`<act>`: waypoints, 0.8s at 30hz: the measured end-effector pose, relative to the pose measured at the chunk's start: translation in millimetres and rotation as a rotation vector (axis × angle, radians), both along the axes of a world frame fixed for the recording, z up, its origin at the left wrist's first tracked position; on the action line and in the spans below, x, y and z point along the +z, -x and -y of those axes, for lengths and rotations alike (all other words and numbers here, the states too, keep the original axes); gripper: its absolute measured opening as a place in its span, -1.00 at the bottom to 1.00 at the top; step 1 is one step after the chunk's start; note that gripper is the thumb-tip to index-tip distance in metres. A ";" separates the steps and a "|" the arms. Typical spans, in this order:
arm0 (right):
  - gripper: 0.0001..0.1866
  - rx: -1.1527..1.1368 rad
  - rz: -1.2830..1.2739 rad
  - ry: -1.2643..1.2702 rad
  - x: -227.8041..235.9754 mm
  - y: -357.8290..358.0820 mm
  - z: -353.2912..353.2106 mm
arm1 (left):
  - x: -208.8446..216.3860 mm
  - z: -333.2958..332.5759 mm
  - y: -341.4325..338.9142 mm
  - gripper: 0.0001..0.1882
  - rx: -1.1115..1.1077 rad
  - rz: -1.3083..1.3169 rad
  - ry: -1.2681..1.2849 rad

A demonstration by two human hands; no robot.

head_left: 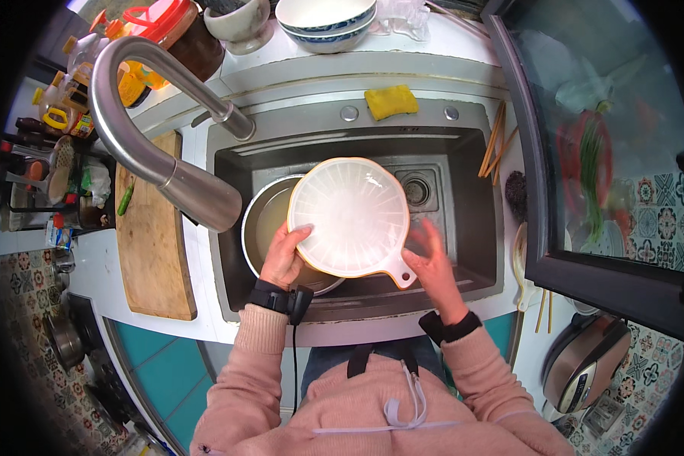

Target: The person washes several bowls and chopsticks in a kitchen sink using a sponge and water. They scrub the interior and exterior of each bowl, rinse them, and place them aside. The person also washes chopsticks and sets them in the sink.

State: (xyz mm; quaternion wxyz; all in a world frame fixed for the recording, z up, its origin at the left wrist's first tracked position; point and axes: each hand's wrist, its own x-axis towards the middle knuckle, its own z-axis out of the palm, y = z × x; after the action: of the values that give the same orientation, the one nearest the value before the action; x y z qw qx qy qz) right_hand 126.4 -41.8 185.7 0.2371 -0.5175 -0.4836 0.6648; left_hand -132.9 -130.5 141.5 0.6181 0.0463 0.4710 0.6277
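A round white dish (pixel 349 216) with an orange rim and a short holed handle hangs over the sink (pixel 463 283). My left hand (pixel 283 257) grips its left edge, thumb on top of the surface and the other fingers hidden beneath. Beside the handle is my right hand (pixel 431 266), its fingers stretched out, apart and a little blurred. The right thumb lies close to the handle; whether it touches I cannot tell. Under the dish, on the sink's left side, stands a metal basin (pixel 252 228) with cloudy liquid, partly covered by the dish.
A tall faucet (pixel 197 194) arches over the sink's left side. Left of it lies a cutting board (pixel 148 258) with a green chili (pixel 125 199). A yellow sponge (pixel 391 102) rests on the back rim. Chopsticks (pixel 494 140) and an open window frame (pixel 528 152) are on the right.
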 end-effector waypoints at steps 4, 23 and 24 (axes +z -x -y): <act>-0.50 0.310 -0.320 0.772 -9.0 -3.7 -3.3 | -11.5 1.0 -1.0 -0.59 -0.084 -0.021 -0.028; -0.24 0.077 -0.350 0.776 -45.3 5.7 3.8 | -58.8 9.5 68.5 -0.77 -0.404 -1.227 0.416; -0.24 0.110 -0.379 0.790 -48.1 9.1 2.6 | -35.1 8.6 45.7 -0.72 -0.303 -1.053 0.284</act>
State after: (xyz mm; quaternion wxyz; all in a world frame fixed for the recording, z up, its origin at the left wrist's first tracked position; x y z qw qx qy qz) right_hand 117.3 -44.4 137.6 0.0698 -0.4110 -0.1670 0.8935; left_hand -178.6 -139.1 106.5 0.3832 0.3365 0.7837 0.3546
